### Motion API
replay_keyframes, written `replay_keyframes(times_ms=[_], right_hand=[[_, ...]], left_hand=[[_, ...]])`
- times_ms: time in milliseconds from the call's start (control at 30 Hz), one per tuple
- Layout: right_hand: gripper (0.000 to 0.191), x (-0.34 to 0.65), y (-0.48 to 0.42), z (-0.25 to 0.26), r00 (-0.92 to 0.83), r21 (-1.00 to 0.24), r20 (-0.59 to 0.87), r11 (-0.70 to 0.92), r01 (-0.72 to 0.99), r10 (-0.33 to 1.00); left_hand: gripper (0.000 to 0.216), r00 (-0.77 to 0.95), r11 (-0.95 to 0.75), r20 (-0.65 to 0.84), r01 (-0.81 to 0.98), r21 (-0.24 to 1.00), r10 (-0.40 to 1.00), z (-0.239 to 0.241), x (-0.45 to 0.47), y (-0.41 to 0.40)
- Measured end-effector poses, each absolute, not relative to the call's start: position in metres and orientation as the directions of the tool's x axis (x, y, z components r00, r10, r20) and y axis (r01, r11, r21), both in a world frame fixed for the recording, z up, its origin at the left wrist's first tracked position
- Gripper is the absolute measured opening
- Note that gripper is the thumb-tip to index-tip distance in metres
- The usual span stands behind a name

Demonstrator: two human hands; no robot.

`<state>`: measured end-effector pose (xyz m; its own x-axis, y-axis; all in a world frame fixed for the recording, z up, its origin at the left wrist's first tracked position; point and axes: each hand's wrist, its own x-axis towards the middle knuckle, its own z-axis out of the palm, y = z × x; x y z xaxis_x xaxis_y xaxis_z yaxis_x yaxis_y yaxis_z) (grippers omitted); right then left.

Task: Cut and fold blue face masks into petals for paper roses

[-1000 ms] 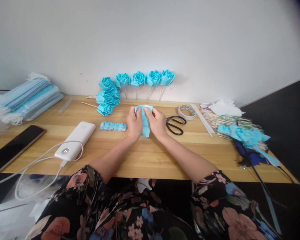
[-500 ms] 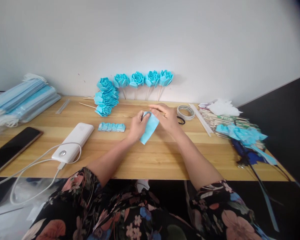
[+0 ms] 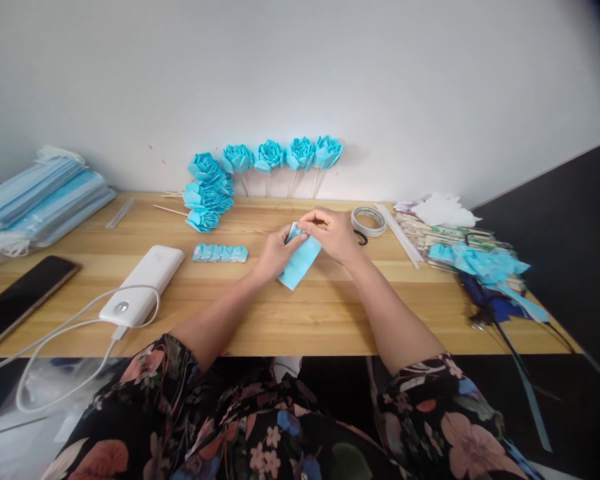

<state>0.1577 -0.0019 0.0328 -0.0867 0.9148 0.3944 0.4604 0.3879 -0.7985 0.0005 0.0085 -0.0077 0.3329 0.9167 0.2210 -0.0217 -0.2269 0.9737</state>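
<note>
My left hand [image 3: 273,255] and my right hand [image 3: 334,235] both pinch the top end of a light blue strip of mask fabric [image 3: 300,261], which slants down toward me over the wooden table [image 3: 300,313]. To the left of my left hand lies a short pleated blue strip [image 3: 220,253]. Several finished blue fabric roses on sticks [image 3: 270,157] lean against the wall behind my hands, with more roses [image 3: 206,193] heaped at their left.
A stack of blue face masks [image 3: 43,200] sits at far left, a dark phone [image 3: 23,297] and a white power bank [image 3: 141,285] with its cable nearer me. A tape roll [image 3: 369,221], scissors partly behind my right hand, sticks and blue scraps [image 3: 475,260] lie right.
The blue strip was upright between my hands, then tilted to the right. My right hand lifted off it, moved right, and has come back to pinch its top end.
</note>
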Motion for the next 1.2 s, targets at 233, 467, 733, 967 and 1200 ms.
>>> replay_keyframes(times_ms=[233,467,733,967,1200], right_hand=[[0.018,0.155,-0.002,0.033,-0.078,-0.813,0.402,0.396,0.427,0.912],[0.018,0.155,0.0,0.028,-0.066,-0.794,0.42,0.402,0.456,0.905],[0.045,0.156,0.006,0.021,0.121,-0.934,0.341,0.321,0.159,0.932],[0.057,0.138,0.001,0.012,0.017,-0.975,0.2,0.198,0.101,0.98],[0.054,0.129,-0.003,0.008,0.21,-0.94,0.298,0.248,0.237,0.931]], left_hand=[[0.022,0.354,-0.176,0.179,-0.041,0.984,0.918,-0.002,0.0,0.006],[0.025,0.366,-0.153,0.162,-0.054,0.987,0.916,-0.003,0.001,0.008],[0.028,0.165,-0.19,0.202,-0.086,0.978,0.965,-0.005,-0.002,0.011],[0.026,-0.045,-0.254,0.251,-0.09,0.963,0.967,-0.006,-0.006,0.015],[0.022,-0.059,-0.316,0.316,0.008,0.949,0.947,-0.009,-0.003,0.014]])
